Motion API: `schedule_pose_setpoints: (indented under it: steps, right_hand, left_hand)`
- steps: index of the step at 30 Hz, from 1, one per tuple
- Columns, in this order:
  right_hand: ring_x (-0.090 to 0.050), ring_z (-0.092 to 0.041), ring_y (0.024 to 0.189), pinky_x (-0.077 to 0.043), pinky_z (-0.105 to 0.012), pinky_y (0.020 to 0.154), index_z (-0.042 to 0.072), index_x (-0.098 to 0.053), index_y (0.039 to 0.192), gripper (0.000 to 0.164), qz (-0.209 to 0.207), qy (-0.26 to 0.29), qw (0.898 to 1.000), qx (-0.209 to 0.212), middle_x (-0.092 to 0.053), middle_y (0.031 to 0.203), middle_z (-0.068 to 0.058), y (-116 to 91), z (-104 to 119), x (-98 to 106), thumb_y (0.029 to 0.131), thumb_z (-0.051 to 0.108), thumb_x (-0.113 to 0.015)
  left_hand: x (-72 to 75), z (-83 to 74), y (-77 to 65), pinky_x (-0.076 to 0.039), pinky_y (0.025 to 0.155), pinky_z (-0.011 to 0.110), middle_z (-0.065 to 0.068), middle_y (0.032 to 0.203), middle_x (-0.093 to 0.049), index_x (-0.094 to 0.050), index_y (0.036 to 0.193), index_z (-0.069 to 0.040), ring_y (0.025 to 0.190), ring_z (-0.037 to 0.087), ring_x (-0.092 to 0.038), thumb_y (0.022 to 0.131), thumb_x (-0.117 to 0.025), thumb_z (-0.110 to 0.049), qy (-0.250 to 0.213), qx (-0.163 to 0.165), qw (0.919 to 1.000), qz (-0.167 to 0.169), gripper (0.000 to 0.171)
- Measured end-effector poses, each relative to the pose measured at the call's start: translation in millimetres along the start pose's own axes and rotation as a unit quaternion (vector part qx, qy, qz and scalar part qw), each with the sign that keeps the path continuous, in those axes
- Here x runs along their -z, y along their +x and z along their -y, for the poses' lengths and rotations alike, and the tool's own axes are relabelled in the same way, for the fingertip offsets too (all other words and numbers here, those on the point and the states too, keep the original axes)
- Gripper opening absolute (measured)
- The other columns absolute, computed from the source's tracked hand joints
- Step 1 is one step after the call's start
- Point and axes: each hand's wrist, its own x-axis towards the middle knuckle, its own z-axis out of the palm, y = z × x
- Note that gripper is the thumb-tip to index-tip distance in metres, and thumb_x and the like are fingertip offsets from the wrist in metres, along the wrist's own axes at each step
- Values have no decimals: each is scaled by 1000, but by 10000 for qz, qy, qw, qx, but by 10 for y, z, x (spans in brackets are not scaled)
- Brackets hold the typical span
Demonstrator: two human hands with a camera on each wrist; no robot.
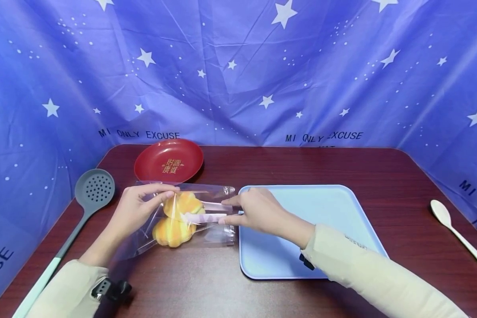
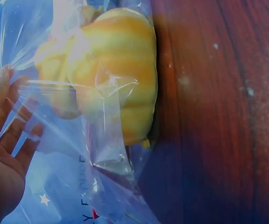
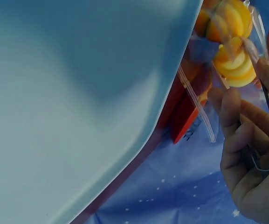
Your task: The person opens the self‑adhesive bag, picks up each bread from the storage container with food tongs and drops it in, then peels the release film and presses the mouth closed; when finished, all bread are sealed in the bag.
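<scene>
Two yellow-and-orange pumpkin-shaped buns lie inside a clear plastic bag (image 1: 218, 239) left of centre on the table. The nearer bun (image 1: 174, 232) partly overlaps the farther bun (image 1: 187, 202). My left hand (image 1: 137, 206) pinches the bag's film at its far side, fingertips beside the farther bun. In my right hand (image 1: 258, 211) is a pair of tongs (image 1: 206, 217) with pale patterned arms, reaching through the bag's right end to the buns. The tongs' bent metal end (image 3: 266, 167) shows against the right palm. Whether their tips grip a bun, I cannot tell.
A light blue tray (image 1: 322, 212) lies right of the bag, under the right forearm. Behind the bag sits a red plate (image 1: 149, 168). A grey slotted skimmer (image 1: 97, 187) lies along the left side; a cream spoon (image 1: 441, 212) is at the far right.
</scene>
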Motion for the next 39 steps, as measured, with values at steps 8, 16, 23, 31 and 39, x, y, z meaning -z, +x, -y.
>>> schedule_pose_setpoints:
  steps: [8,16,23,31,39]
  right_hand:
    - [-29,-5,40,-19,-23,36,26,-65,113,51,-541,-417,9967,432,-34,44,11,-33,-69,2,75,59,-61]
    - [-29,-3,38,-16,-23,35,24,-63,116,51,-1067,-613,9897,727,-69,80,6,16,-179,-62,76,55,-63]
    - [-61,-8,62,-29,-23,37,24,-61,120,51,-897,-857,9901,663,-69,93,6,83,-159,-69,78,55,-59]
    - [-57,-13,55,-30,-27,38,25,-61,119,51,-545,-779,9945,440,-69,85,6,183,-143,-83,79,57,-58]
    - [-54,-16,50,-34,-30,39,26,-63,116,49,-379,-891,9947,349,-67,71,3,275,-95,-104,78,56,-59]
  left_hand:
    - [-3,6,-30,-46,76,14,1,92,-69,-70,97,-7,90,-2,-59,82,-66,-7,-126,129,9998,119,16]
    - [-13,15,-15,-45,79,13,1,94,-69,-70,96,-7,98,-2,-58,82,-66,-4,-342,-201,9991,138,15]
    - [-20,15,-2,-46,76,13,3,96,-68,-70,95,-5,99,-1,-57,82,-65,-3,-293,-208,9992,185,14]
    - [-89,268,32,-45,78,13,-4,96,-68,-71,96,-15,101,0,-57,83,-66,-12,-290,-198,9993,150,14]
    - [-138,395,52,-41,85,13,-11,97,-67,-70,95,-23,105,5,-56,82,-67,-17,-169,-305,9993,151,15]
